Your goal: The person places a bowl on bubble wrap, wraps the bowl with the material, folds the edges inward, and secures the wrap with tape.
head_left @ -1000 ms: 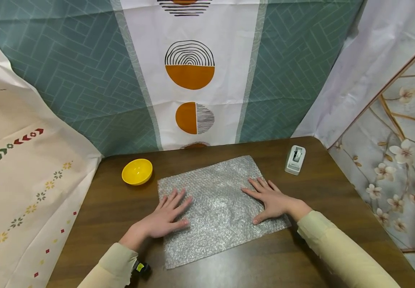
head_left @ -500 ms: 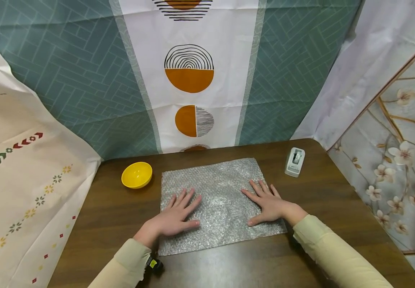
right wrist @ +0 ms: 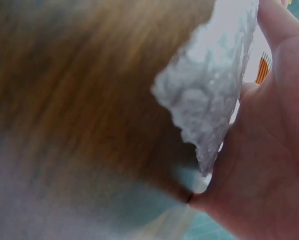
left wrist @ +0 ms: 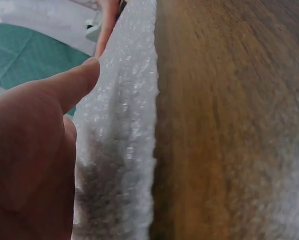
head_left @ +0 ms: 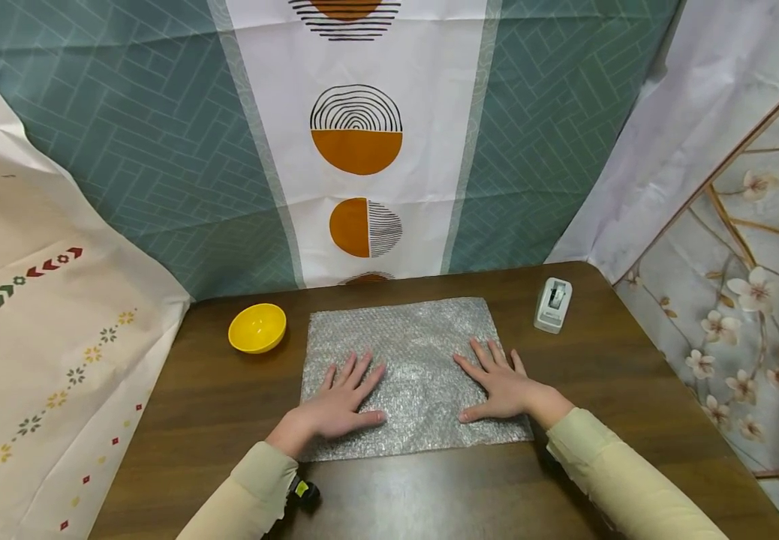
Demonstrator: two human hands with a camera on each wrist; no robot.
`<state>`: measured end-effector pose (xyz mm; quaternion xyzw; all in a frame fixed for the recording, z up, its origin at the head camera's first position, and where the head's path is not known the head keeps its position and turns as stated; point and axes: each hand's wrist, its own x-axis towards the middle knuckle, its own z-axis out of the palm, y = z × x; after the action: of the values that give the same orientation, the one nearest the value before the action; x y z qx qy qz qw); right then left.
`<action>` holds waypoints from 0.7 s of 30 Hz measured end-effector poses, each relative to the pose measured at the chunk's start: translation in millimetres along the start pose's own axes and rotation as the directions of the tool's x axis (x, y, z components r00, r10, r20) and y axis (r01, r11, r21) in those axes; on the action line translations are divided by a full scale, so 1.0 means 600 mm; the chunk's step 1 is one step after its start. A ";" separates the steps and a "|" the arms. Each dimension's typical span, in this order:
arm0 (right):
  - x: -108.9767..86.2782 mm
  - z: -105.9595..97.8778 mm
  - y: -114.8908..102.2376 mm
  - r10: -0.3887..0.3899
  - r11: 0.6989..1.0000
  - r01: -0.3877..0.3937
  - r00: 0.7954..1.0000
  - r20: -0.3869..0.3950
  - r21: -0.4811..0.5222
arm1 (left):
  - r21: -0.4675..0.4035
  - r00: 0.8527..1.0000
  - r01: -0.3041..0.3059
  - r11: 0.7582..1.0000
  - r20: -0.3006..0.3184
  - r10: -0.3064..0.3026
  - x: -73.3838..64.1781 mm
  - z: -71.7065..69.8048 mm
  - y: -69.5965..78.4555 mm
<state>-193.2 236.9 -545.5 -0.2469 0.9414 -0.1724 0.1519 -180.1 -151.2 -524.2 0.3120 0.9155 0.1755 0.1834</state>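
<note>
A rectangular sheet of bubble wrap point(head_left: 416, 390) lies flat on the brown wooden table, its long edges running nearly level across the head view. My left hand point(head_left: 335, 409) rests on its left part with straight, spread fingers. On the right part lies my right hand point(head_left: 504, 390), fingers spread too, the little finger near the sheet's right edge. In the left wrist view the thumb of the left hand point(left wrist: 34, 130) touches the bubble wrap point(left wrist: 122, 125). The right wrist view has the palm of the right hand point(right wrist: 269, 145) beside a ragged corner of bubble wrap point(right wrist: 204, 85).
A yellow bowl point(head_left: 257, 328) stands at the back left of the table point(head_left: 430, 495). At the back right is a white tape dispenser point(head_left: 553, 305). Patterned cloths hang behind the table and along both sides.
The bubble wrap has turned from slanted to nearly straight, its near left corner moving up the view. My left hand has shifted right with it; the right hand has moved only slightly.
</note>
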 end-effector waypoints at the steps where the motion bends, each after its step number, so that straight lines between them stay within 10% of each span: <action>1: 0.000 0.000 -0.001 -0.001 1.000 0.001 1.000 -0.007 -0.005 | -0.004 1.000 0.001 1.000 0.004 -0.001 0.001 0.001 -0.001; 21: 0.002 -0.082 0.035 -0.134 0.991 0.135 0.986 0.101 0.002 | -0.098 1.000 -0.012 0.995 0.025 0.015 0.011 0.011 -0.014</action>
<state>-221.3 265.5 -509.9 -0.3186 0.9142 -0.1673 0.1865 -186.4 -152.0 -534.9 0.3111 0.9012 0.2175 0.2092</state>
